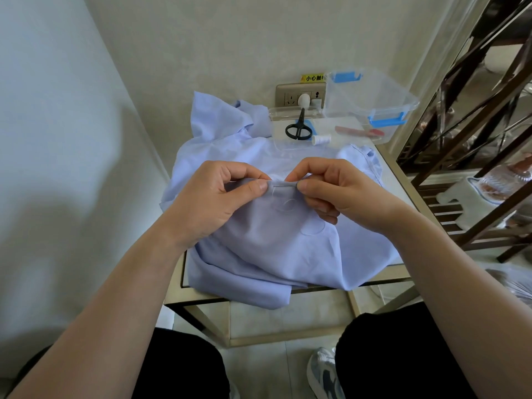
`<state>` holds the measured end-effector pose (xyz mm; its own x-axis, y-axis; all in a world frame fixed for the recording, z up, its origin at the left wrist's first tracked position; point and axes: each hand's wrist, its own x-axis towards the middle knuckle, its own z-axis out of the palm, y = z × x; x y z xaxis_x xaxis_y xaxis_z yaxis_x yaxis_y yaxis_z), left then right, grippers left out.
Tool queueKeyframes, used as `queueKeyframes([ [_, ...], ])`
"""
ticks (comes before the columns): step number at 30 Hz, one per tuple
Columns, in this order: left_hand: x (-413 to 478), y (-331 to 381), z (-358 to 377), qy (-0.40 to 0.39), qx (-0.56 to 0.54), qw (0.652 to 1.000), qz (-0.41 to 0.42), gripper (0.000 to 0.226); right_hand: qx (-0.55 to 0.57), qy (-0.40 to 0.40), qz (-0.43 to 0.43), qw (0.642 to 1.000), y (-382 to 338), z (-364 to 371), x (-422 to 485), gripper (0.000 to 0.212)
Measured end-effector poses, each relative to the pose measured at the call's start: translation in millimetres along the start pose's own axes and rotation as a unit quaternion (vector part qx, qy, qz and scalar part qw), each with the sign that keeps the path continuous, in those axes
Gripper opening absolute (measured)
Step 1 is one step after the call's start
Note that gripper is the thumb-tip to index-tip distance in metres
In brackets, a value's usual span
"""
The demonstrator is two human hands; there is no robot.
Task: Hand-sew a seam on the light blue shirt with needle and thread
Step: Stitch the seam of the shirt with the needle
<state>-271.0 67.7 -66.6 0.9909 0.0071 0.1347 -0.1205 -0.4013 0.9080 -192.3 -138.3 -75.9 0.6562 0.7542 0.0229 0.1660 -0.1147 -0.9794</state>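
Pinching the soft, limp light blue shirt (pixel 267 240) at its mid-frame fold in left grip (pixel 213 197), thin, probably slippery needle (pixel 285 185) in right grip (pixel 339 191).

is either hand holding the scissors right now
No, the scissors lie beyond the shirt, which the left hand pinches, while the right hand pinches the needle.

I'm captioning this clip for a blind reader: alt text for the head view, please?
Two hands sew a light blue shirt on a small table: the left hand pinches a fold, the right hand pinches a needle lying across it. Behind lie black scissors, a white thread spool and a clear plastic box.
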Motion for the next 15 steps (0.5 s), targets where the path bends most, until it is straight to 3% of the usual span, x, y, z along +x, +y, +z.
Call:
queueKeyframes([
  [15, 1.6, -1.1, 4.1, -0.026, -0.086, 0.995, -0.034, 0.01, 0.071, -0.025, -0.027, 0.997, 6.3, 2.2, 2.1, 0.007],
])
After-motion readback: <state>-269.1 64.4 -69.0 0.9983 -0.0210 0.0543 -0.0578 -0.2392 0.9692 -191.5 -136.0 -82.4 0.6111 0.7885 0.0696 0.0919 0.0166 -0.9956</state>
